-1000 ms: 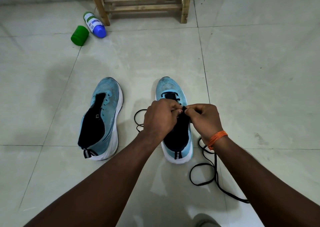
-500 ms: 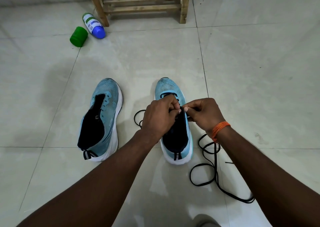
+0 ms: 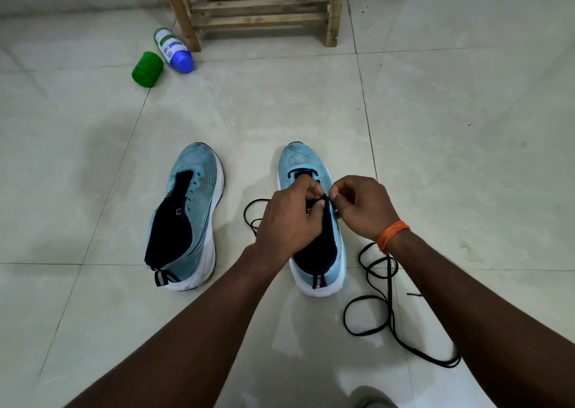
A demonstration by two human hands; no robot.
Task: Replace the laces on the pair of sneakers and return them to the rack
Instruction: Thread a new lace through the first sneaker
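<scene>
Two light-blue sneakers (image 3: 199,221), white soles, black insides, loose black lace (image 3: 389,286)

No legible txt: bottle (image 3: 173,48) label & left sneaker (image 3: 200,190) tongue tag too blurry (just blobs)

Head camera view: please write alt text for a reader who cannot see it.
The left hand and right hand pinch a black lace over the tongue of one blue sneaker on a tiled floor; loose lace trails beside it. The other sneaker stands unlaced to its left. Behind are a wooden rack, a lying bottle and a green cap.
</scene>
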